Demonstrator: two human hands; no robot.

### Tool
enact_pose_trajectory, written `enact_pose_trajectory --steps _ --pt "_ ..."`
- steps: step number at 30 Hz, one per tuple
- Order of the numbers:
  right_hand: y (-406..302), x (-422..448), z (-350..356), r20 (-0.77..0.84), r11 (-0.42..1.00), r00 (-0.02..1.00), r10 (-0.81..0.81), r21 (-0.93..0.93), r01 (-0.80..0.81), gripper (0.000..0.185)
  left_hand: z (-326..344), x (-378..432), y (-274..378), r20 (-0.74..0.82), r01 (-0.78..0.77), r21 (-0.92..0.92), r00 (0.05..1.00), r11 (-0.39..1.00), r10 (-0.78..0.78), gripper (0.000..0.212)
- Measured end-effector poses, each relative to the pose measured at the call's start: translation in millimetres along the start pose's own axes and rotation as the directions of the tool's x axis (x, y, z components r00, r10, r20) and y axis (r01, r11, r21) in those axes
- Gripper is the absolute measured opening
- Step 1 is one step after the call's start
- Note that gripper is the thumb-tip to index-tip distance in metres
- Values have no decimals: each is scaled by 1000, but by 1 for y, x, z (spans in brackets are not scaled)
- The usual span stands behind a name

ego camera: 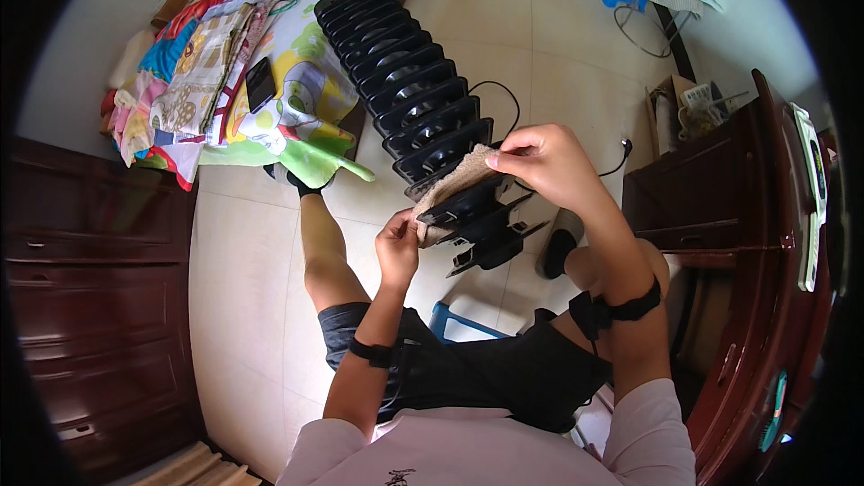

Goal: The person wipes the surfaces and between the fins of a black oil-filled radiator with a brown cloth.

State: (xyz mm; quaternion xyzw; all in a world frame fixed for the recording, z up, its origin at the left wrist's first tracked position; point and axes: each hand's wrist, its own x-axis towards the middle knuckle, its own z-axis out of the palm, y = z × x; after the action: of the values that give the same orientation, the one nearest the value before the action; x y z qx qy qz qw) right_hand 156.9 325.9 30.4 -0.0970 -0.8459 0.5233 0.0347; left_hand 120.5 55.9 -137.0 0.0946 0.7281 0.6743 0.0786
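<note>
A black oil-filled radiator heater (424, 102) with a long row of fins stands in front of me between my legs. A beige terry cloth (451, 181) is tucked into the gap between two fins near the heater's close end. My left hand (397, 250) pinches the cloth's lower left end beside the fins. At its upper right end, my right hand (550, 163) grips the cloth between thumb and fingers. The middle of the cloth is partly hidden by a fin.
Left of the heater, a bed (304, 115) with a cartoon-print sheet holds folded fabrics (202, 67) and a black phone (260, 85). A black power cord (518, 111) trails over the tiled floor. Dark wooden cabinets (101, 310) flank me. A blue stool (466, 324) shows beneath me.
</note>
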Motion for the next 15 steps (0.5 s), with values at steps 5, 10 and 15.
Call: enact_pose_trajectory --steps 5,10,15 --pt "19 7 -2 -67 999 997 35 -24 -36 24 6 -5 10 -74 -26 89 997 996 32 16" --pt "32 19 -22 -102 955 956 276 -83 -285 23 7 -19 86 -217 -147 14 965 989 146 15" --pt "36 19 -34 -5 933 952 306 200 -298 21 6 -7 96 -279 -84 131 953 988 118 17"
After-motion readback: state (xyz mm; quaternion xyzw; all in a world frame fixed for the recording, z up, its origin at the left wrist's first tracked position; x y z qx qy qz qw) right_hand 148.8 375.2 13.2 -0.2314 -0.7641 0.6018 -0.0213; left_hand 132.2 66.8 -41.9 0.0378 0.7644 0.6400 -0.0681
